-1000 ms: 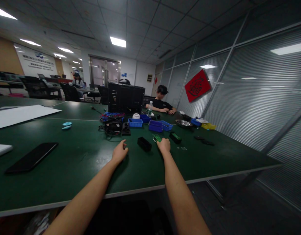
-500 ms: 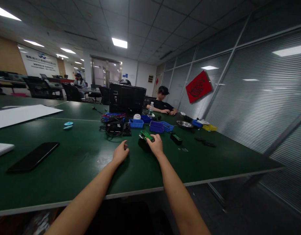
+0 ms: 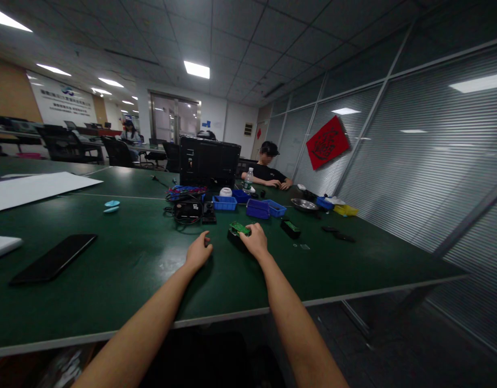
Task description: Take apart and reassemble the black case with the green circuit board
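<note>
Green board [image 3: 237,227]: at the top of the black case [image 3: 235,241]; seating it looks like the step in hand.
Right hand [image 3: 255,240]: grip pinching the board's near end.
Case walls: next move likely calls for squaring board edges to them.
Left hand [image 3: 199,251]: fingers loosely parted, apparently unladen, resting on table [image 3: 143,285].

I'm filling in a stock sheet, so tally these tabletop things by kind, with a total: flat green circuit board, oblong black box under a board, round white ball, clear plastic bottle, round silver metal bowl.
Flat green circuit boards: 2
Oblong black boxes: 2
Round white ball: 1
Clear plastic bottle: 1
Round silver metal bowl: 1
Total: 7
</note>
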The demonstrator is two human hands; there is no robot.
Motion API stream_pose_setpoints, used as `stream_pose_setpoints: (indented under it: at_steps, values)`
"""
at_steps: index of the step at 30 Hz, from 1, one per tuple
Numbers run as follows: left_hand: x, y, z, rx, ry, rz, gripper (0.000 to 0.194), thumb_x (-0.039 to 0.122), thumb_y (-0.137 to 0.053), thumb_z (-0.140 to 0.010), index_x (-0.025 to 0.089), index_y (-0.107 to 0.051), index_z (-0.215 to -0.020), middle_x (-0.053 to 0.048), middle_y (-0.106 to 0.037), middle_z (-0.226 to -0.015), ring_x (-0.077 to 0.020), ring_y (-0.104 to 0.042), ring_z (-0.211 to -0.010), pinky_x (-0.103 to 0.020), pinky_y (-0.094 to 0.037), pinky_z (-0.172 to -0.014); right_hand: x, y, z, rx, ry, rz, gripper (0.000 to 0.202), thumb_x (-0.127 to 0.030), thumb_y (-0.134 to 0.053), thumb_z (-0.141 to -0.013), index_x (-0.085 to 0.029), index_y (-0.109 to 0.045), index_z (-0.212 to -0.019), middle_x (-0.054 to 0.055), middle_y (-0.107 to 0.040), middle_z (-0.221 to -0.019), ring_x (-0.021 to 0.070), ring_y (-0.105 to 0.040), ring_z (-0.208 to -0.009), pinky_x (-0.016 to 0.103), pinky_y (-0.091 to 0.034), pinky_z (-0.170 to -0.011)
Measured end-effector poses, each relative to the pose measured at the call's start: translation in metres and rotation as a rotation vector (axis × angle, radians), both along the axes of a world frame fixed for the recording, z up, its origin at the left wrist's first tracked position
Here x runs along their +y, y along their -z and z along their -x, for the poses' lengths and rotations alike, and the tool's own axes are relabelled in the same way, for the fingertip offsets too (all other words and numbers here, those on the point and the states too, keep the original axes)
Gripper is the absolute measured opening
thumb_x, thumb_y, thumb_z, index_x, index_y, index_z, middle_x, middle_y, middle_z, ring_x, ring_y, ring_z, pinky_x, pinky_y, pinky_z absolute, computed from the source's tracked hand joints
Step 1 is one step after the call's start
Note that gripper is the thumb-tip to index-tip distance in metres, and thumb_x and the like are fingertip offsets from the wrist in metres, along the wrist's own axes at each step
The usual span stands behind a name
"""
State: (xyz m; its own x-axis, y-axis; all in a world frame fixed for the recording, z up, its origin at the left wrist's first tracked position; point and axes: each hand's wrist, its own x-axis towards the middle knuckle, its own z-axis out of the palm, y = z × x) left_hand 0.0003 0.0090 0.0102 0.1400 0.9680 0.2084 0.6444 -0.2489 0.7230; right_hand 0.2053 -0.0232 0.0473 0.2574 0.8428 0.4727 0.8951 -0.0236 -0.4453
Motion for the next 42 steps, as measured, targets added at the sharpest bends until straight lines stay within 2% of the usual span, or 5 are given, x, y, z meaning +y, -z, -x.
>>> stream_pose_setpoints:
  at_steps: [12, 19, 28, 38, 42]
  values:
    - [-0.001, -0.001, 0.0, 0.017, 0.004, -0.005, 0.054, 0.02, -0.047, -0.072, 0.02, -0.039, -0.125, -0.003, -0.061, -0.103, -0.0146, -0.057, -0.088, -0.024, -0.04, -0.078, 0.0, 0.003, -0.003, -0.016, -0.065, 0.114, 0.043, -0.053, -0.054, -0.07, -0.021, -0.056, -0.098, 0.005, -0.052, -0.099, 0.0193, -0.047, -0.096, 0.027, -0.038, -0.075]
    - [-0.002, -0.003, 0.0, 0.007, 0.006, 0.001, 0.054, 0.019, -0.047, -0.072, 0.019, -0.039, -0.125, -0.004, -0.061, -0.103, -0.0134, -0.058, -0.085, -0.023, -0.041, -0.076, 0.003, 0.006, -0.005, -0.052, -0.08, 0.143, 0.026, -0.043, -0.054, -0.074, -0.02, -0.059, -0.086, 0.004, -0.053, -0.095, 0.0166, -0.049, -0.091, 0.026, -0.037, -0.073]
    - [-0.002, -0.003, 0.001, 0.012, 0.015, 0.011, 0.055, 0.019, -0.047, -0.072, 0.019, -0.039, -0.126, -0.003, -0.061, -0.105, -0.0143, -0.057, -0.088, -0.024, -0.041, -0.078, 0.004, 0.007, -0.004, -0.04, -0.069, 0.286, 0.048, -0.054, -0.057, -0.067, -0.021, -0.057, -0.102, 0.006, -0.056, -0.099, 0.0198, -0.053, -0.09, 0.026, -0.04, -0.067]
    - [-0.002, -0.003, 0.002, 0.007, 0.015, 0.026, 0.055, 0.02, -0.047, -0.071, 0.02, -0.038, -0.126, -0.002, -0.061, -0.105, -0.0146, -0.057, -0.087, -0.024, -0.041, -0.078, 0.003, 0.002, -0.056, 0.094, 0.433, 0.338, 0.052, -0.047, -0.052, -0.071, -0.014, -0.052, -0.111, 0.019, -0.049, -0.113, 0.0309, -0.048, -0.104, 0.04, -0.042, -0.075]
    - [-0.003, -0.004, 0.001, -0.006, 0.012, 0.027, 0.054, 0.02, -0.047, -0.072, 0.02, -0.038, -0.126, -0.003, -0.061, -0.105, -0.0147, -0.057, -0.089, -0.024, -0.04, -0.079, 0.002, 0.003, -0.071, 0.178, 0.51, 0.329, 0.054, -0.05, -0.039, -0.078, -0.008, -0.053, -0.109, 0.023, -0.047, -0.114, 0.0344, -0.045, -0.106, 0.043, -0.04, -0.077]
